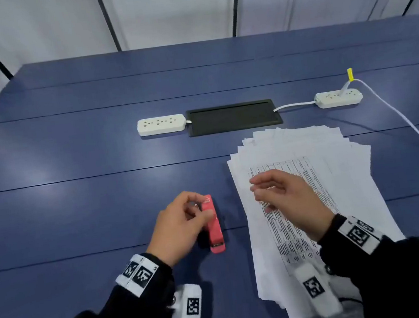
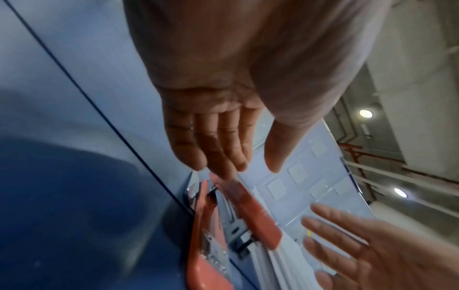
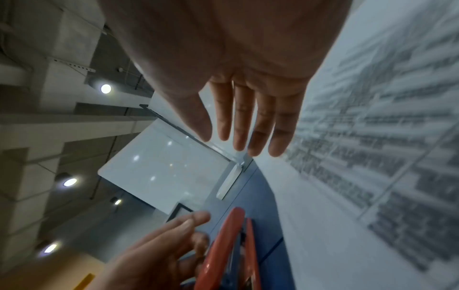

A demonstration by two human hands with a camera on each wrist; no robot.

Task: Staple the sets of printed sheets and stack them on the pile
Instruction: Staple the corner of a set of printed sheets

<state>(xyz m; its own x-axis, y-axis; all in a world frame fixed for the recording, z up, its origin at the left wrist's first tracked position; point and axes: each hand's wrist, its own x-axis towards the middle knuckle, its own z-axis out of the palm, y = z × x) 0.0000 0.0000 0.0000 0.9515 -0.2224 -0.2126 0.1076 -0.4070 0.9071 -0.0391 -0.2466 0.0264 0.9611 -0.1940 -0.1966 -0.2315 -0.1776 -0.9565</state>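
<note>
1. The left hand [image 1: 178, 224] hovered with relaxed, barely bent fingers against the small coral-red plastic stapler [image 1: 213, 224] lying on the matte blue table [image 1: 76, 201], gripping nothing.
2. The right hand [image 1: 287, 199], fingers straight and empty, floated above the fanned pile of thin white printed sheets [image 1: 336, 169], just beside the stapler.
3. The sheets looked light, floppy and apt to slide; pinching a corner seemed best.
4. Farther off lay two white power strips [image 1: 161, 124].

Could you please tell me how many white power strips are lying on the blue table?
2: one power strip lies left of the black cable hatch, the other power strip right of it, a white cable plugged in.
</note>
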